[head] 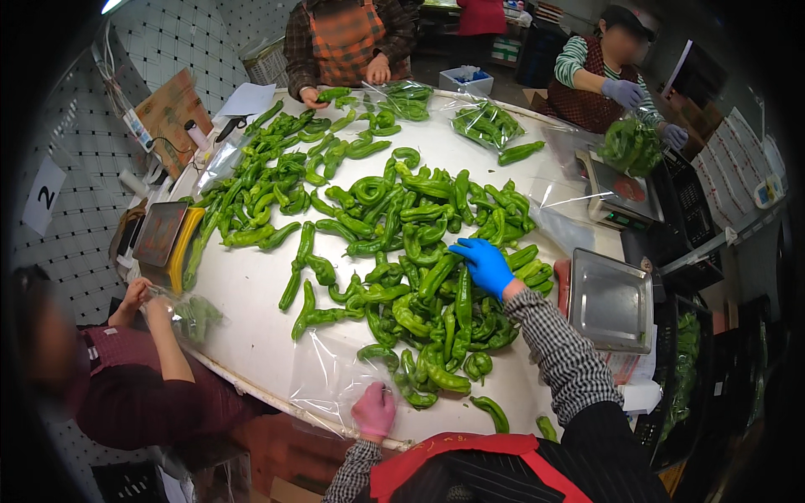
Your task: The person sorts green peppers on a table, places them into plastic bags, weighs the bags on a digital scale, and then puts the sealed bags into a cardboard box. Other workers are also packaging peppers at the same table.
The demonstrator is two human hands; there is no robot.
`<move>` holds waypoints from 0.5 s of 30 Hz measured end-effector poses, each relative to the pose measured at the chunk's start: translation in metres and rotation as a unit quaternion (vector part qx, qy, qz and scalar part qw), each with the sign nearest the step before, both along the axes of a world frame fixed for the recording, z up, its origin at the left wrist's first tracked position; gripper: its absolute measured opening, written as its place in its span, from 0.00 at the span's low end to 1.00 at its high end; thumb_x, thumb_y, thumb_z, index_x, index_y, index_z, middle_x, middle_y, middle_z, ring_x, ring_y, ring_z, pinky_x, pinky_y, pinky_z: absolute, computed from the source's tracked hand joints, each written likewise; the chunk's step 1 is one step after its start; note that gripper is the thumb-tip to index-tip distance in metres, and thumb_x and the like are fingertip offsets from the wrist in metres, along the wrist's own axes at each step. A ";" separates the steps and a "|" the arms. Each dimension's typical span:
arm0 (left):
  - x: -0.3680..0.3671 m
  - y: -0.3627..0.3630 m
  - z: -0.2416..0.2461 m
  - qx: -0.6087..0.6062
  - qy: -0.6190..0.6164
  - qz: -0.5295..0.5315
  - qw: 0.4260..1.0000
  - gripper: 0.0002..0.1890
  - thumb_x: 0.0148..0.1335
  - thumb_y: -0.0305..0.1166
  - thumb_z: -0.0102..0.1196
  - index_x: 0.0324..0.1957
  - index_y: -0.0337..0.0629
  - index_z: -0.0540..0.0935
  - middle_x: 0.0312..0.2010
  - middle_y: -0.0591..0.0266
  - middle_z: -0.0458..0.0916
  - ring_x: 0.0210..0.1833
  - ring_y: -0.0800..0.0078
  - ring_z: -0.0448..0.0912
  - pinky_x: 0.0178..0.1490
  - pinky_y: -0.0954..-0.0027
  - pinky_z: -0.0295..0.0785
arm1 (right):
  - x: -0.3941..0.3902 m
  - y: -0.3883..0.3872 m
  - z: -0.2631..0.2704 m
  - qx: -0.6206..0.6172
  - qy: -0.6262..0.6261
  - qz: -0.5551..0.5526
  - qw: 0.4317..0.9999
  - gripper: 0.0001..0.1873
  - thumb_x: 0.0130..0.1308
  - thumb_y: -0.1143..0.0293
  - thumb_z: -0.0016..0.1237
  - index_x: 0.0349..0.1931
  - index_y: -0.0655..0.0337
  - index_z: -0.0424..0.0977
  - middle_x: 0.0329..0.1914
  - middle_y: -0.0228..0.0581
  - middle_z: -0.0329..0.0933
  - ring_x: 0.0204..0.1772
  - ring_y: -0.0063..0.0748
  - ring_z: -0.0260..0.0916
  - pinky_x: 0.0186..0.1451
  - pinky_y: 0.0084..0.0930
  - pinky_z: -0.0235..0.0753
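Note:
My right hand, in a blue glove, reaches onto a heap of long green peppers. Its fingertips touch the upper end of one green pepper; whether they grip it is hidden. Down by the table's near edge, my left hand wears a pink glove and is curled on the edge of a clear plastic bag. That bag lies flat on the white table, with nothing visible inside it. Several peppers lie just right of the left hand, some at the bag's edge.
A metal-pan scale stands right of my right arm. Farther back is another scale, where a person in purple gloves holds a bag of peppers. Filled bags lie at the far side. Another person handles a bag at left.

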State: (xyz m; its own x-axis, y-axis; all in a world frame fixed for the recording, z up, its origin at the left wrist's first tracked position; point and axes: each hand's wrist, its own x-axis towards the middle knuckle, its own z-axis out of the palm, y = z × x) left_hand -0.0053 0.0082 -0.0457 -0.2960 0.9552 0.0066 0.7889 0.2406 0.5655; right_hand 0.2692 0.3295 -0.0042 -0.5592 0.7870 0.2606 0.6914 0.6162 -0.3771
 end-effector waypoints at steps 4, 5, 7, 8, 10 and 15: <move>0.000 -0.001 -0.001 0.001 0.011 -0.005 1.000 0.06 0.59 0.35 0.58 0.38 0.50 0.79 0.31 0.56 0.82 0.30 0.52 0.81 0.33 0.54 0.74 | -0.027 0.032 0.003 -0.188 -0.156 -0.023 0.970 0.27 0.57 0.68 0.59 0.60 0.50 0.74 0.58 0.51 0.74 0.60 0.55 0.72 0.62 0.47 0.74; 0.000 -0.001 -0.002 0.003 0.013 -0.005 1.000 0.06 0.59 0.35 0.58 0.38 0.50 0.79 0.31 0.56 0.82 0.30 0.51 0.81 0.33 0.54 0.74 | -0.036 0.033 0.013 -0.187 -0.187 -0.018 0.964 0.26 0.58 0.68 0.59 0.60 0.50 0.74 0.60 0.51 0.73 0.63 0.55 0.70 0.64 0.47 0.72; 0.000 -0.002 0.000 -0.011 0.009 0.001 1.000 0.06 0.59 0.35 0.58 0.38 0.50 0.79 0.31 0.56 0.82 0.31 0.51 0.82 0.33 0.54 0.74 | -0.043 0.035 0.026 -0.186 -0.248 -0.013 0.951 0.25 0.59 0.67 0.59 0.59 0.52 0.73 0.65 0.50 0.71 0.69 0.54 0.67 0.69 0.48 0.69; 0.000 -0.002 0.000 -0.018 0.006 0.004 1.000 0.07 0.59 0.35 0.58 0.39 0.50 0.79 0.32 0.56 0.82 0.31 0.51 0.82 0.33 0.54 0.74 | -0.043 0.035 0.025 -0.168 -0.219 -0.007 0.961 0.23 0.58 0.66 0.60 0.56 0.52 0.75 0.59 0.48 0.76 0.64 0.55 0.70 0.69 0.51 0.66; 0.000 0.000 -0.002 -0.007 0.002 0.002 1.000 0.07 0.60 0.35 0.58 0.39 0.50 0.79 0.32 0.56 0.83 0.31 0.51 0.82 0.34 0.54 0.75 | -0.033 0.034 0.022 -0.088 -0.180 0.004 0.980 0.23 0.58 0.65 0.61 0.54 0.53 0.75 0.52 0.47 0.78 0.59 0.54 0.73 0.65 0.52 0.67; 0.001 -0.001 0.000 0.002 -0.005 0.005 1.000 0.07 0.60 0.35 0.58 0.40 0.49 0.80 0.33 0.56 0.83 0.32 0.51 0.82 0.34 0.55 0.75 | 0.003 -0.008 0.047 0.064 0.022 -0.055 0.996 0.20 0.60 0.64 0.61 0.52 0.57 0.75 0.42 0.48 0.78 0.44 0.52 0.77 0.47 0.43 0.77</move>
